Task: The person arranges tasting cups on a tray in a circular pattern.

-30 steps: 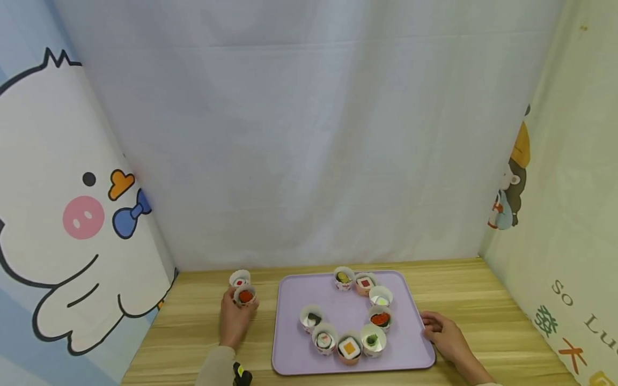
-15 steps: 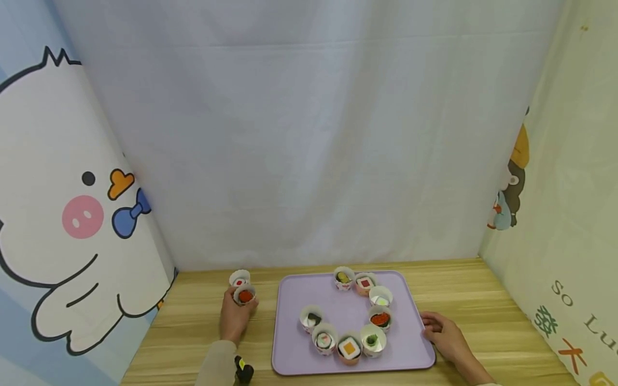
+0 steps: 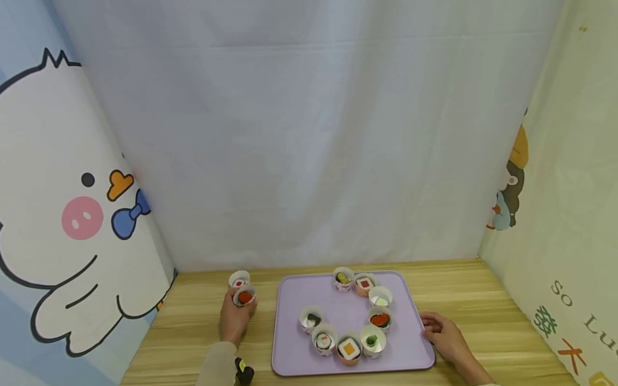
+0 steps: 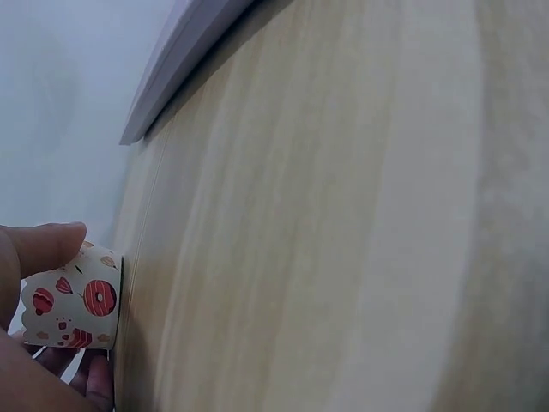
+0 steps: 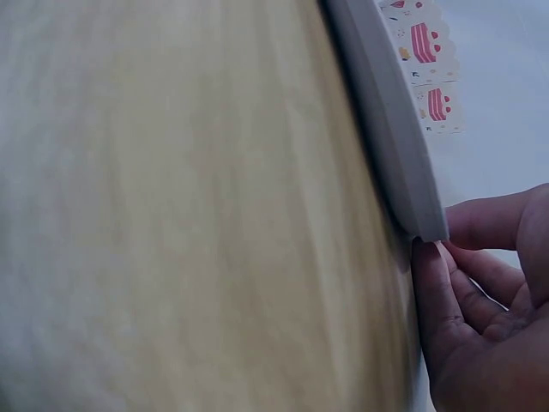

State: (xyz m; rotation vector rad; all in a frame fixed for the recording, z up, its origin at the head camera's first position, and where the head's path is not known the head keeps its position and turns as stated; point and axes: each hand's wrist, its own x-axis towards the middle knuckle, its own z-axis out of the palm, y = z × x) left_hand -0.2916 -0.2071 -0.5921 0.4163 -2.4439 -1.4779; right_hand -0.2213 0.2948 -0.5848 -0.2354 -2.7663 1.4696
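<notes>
My left hand (image 3: 234, 319) grips a paper baking cup (image 3: 244, 295) with orange-red roe in it, on the wooden table left of the tray. In the left wrist view, the thumb lies against the wall of this printed cup (image 4: 86, 296), with fingers on its other side. Directly behind it stands another paper cup (image 3: 239, 279) holding a white piece with a red centre. At the right rim of the lilac tray (image 3: 289, 359), my right hand (image 3: 445, 335) rests with loosely bent fingers. Its thumb is close to the rim in the right wrist view; firm contact cannot be made out.
Several paper cups with toy-like sushi form a curve on the tray, among them a green-topped cup (image 3: 373, 340) and a red roe cup (image 3: 380, 319). A black object (image 3: 244, 371) shows beside the left sleeve (image 3: 216, 364). White cloth (image 3: 309, 161) hangs behind the table.
</notes>
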